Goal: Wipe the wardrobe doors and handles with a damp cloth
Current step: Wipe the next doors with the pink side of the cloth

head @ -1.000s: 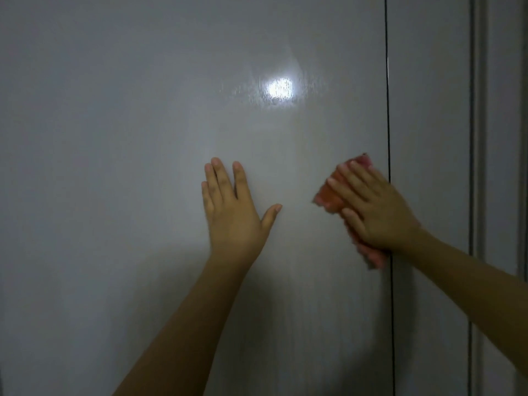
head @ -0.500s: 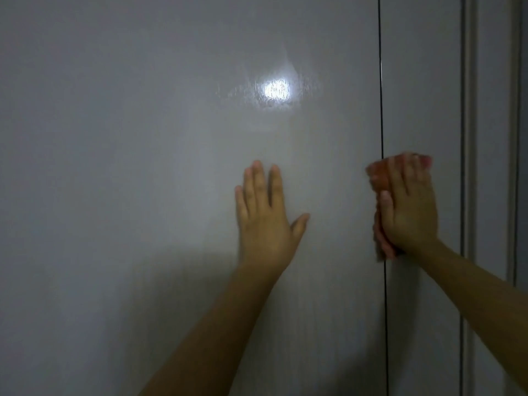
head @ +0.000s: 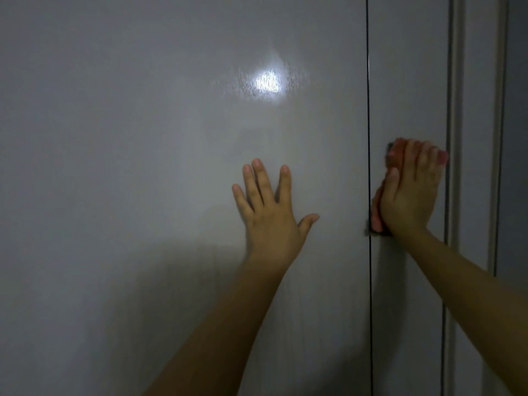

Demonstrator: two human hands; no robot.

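Note:
A wide glossy grey wardrobe door (head: pixel 143 195) fills most of the head view. A narrower door (head: pixel 408 81) lies to its right, past a dark vertical gap (head: pixel 368 110). My left hand (head: pixel 271 212) rests flat on the wide door, fingers straight and spread. My right hand (head: pixel 408 192) presses a red cloth (head: pixel 395 154) flat against the narrow door, just right of the gap. The cloth shows above my fingertips and along my thumb side; most of it is hidden under the hand. No handle is visible.
A lamp's reflection (head: pixel 267 81) glares on the wide door, with damp streaks around it. Vertical trim strips (head: pixel 454 81) run down the right side next to the narrow door. The lower part of the doors lies in shadow.
My right hand has slid the cloth rightward, from the wide door across the gap onto the narrow door. My left hand has shifted right along the wide door, still flat.

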